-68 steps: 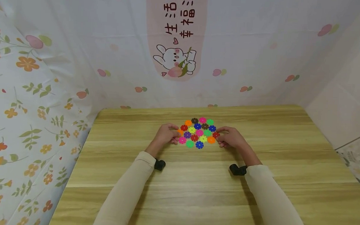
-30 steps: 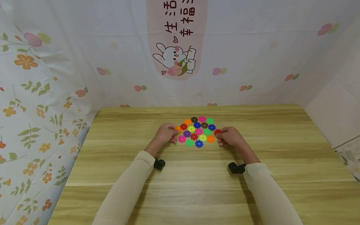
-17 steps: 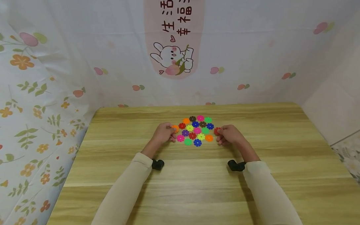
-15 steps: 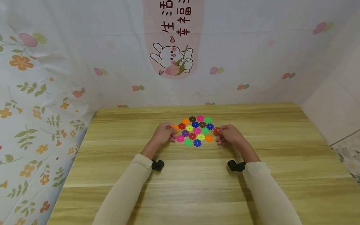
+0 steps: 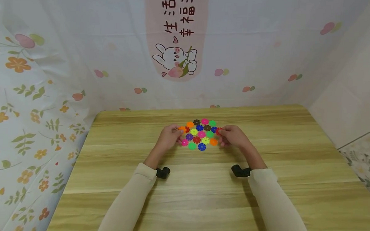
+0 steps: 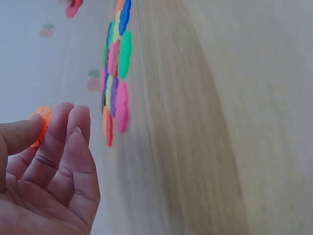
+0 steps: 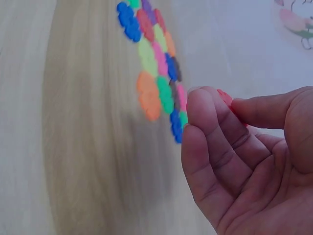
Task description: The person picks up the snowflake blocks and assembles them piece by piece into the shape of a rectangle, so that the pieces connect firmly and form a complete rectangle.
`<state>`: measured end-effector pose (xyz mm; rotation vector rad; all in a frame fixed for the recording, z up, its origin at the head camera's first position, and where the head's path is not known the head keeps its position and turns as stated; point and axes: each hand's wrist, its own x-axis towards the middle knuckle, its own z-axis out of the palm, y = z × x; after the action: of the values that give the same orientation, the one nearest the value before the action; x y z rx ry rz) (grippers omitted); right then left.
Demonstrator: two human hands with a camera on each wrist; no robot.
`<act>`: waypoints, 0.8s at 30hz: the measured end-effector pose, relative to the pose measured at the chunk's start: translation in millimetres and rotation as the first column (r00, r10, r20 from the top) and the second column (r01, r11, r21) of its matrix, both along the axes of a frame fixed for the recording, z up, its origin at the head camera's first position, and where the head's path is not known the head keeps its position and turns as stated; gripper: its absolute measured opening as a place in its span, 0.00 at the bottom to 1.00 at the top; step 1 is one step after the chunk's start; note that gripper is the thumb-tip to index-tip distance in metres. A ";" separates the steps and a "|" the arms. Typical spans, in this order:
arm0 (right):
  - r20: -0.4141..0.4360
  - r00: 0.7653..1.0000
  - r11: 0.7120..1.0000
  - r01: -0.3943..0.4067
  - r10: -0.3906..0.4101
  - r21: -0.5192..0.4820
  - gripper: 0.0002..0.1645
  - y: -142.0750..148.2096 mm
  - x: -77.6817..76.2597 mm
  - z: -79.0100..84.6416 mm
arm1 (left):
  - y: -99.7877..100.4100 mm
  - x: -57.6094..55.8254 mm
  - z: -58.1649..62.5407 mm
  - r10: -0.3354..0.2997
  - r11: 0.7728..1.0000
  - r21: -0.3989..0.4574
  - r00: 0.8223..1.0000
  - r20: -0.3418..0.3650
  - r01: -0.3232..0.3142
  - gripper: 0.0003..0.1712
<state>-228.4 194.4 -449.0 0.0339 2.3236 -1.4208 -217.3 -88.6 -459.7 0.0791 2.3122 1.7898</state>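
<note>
An orange slotted disc and a red slotted disc were held above the surface.
They were pinched by the left hand and right hand respectively, probably because of their thinness.

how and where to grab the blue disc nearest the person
Probably pinch the blue disc by its notched near rim, coming from the near side: it lies flat, with a red disc and a yellow disc just beyond it and none nearer.
</note>
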 end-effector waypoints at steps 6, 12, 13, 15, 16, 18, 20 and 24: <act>-0.033 0.999 0.999 -0.030 0.029 -0.030 0.20 -9.6 7.0 12.7 | 5.1 7.1 2.9 -0.027 0.996 -0.081 0.996 -0.085 0.020 0.09; -0.053 0.997 0.996 -0.057 0.053 -0.063 0.22 -18.3 13.2 22.1 | 9.8 14.5 8.4 -0.077 0.984 -0.169 0.984 -0.160 0.050 0.08; -0.056 0.997 0.996 -0.060 0.057 -0.064 0.22 -19.8 13.8 22.9 | 10.6 15.7 9.4 -0.088 0.982 -0.178 0.982 -0.170 0.057 0.08; -0.061 0.996 0.995 -0.064 0.060 -0.072 0.21 -22.7 14.6 23.7 | 12.5 17.8 11.2 -0.109 0.978 -0.196 0.975 -0.196 0.070 0.08; -0.063 0.996 0.995 -0.066 0.062 -0.074 0.21 -24.2 14.9 23.8 | 13.4 18.5 11.3 -0.119 0.976 -0.204 0.971 -0.209 0.076 0.08; -0.059 0.996 0.994 -0.073 0.068 -0.082 0.21 -26.8 15.6 23.8 | 15.1 19.7 11.6 -0.136 0.972 -0.220 0.962 -0.236 0.083 0.08; -0.054 0.996 0.993 -0.080 0.075 -0.089 0.22 -29.7 16.3 23.7 | 16.6 20.5 11.4 -0.146 0.970 -0.228 0.955 -0.259 0.086 0.08; -0.051 0.995 0.990 -0.095 0.090 -0.102 0.22 -35.4 18.9 25.1 | 18.9 21.3 9.7 -0.163 0.965 -0.248 0.941 -0.297 0.089 0.08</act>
<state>-209.5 159.0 -423.9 -0.1367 2.2530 -1.5083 -196.0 -69.6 -450.0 0.4995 2.6476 1.5253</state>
